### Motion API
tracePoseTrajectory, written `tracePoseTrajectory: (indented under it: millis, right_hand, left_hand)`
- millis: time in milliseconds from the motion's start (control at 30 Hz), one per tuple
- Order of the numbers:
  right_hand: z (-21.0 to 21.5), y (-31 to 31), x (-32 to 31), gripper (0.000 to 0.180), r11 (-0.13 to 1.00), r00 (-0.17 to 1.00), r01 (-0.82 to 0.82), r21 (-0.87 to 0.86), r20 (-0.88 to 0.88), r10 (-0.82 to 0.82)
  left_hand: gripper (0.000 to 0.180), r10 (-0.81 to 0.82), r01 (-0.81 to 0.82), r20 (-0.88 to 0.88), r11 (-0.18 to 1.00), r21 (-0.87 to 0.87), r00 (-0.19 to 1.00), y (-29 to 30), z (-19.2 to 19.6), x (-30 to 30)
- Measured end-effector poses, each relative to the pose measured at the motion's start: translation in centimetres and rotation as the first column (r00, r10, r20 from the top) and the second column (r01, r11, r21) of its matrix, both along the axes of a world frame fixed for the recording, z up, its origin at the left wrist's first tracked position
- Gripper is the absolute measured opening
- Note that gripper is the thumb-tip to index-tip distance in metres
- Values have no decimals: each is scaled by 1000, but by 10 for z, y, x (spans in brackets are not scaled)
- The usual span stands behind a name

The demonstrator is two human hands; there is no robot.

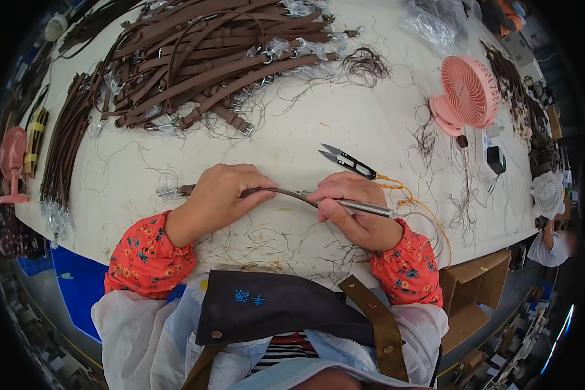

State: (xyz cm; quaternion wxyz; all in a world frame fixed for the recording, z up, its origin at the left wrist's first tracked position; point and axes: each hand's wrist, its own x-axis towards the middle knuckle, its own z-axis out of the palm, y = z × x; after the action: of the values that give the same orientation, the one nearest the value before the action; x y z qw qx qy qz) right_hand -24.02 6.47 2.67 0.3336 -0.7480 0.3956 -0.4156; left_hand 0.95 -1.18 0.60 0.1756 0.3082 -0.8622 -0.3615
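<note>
A narrow brown strap (289, 193) stretches between my hands, bent in a slight arc. My left hand (218, 195) is closed on it, and one end with clear wrap (169, 188) sticks out on the left. My right hand (357, 211) grips a silver pen-shaped tool (370, 208) with a thin cord at its back end. The tool's tip lies close to the strap; whether they touch I cannot tell. Right-hand fingers also pinch the strap's other end. Just beyond that hand lie black-handled thread snips (349, 161), tied to a yellow cord (409, 200).
A big pile of brown buckled straps (195, 71) covers the far left, with more straps (71, 143) along the edge. At the right stand a pink fan (468, 94) and a black plug-like block (495, 159). Loose threads (367, 65) litter the white table. A cardboard box (471, 292) sits below right.
</note>
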Motion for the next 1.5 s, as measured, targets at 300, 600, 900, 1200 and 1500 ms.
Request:
tracePoseTrajectory:
  millis: [300, 600, 900, 1200, 1500]
  right_hand:
    - [-3, 1, -1, 11, 999, 999, -48, -22, -4, 48]
    - [2, 1, 0, 10, 998, 998, -51, 34, -23, 52]
    - [1, 1, -2, 11, 999, 997, -33, 12, -68, 34]
    - [0, 2, -1, 10, 999, 997, -37, 20, -61, 38]
    - [2, -2, -1, 10, 1000, 997, -29, -1, -65, 29]
  left_hand:
    - [15, -3, 3, -1, 1000, 3, 1000, 2, 0, 0]
    - [15, -3, 3, -2, 1000, 2, 1000, 1, -1, 0]
    - [15, 1, -1, -2, 1000, 12, 1000, 0, -1, 0]
    - [15, 7, -7, -5, 1000, 29, 1000, 1, 0, 0]
    - [15, 6, -6, -12, 999, 35, 1000, -2, 0, -1]
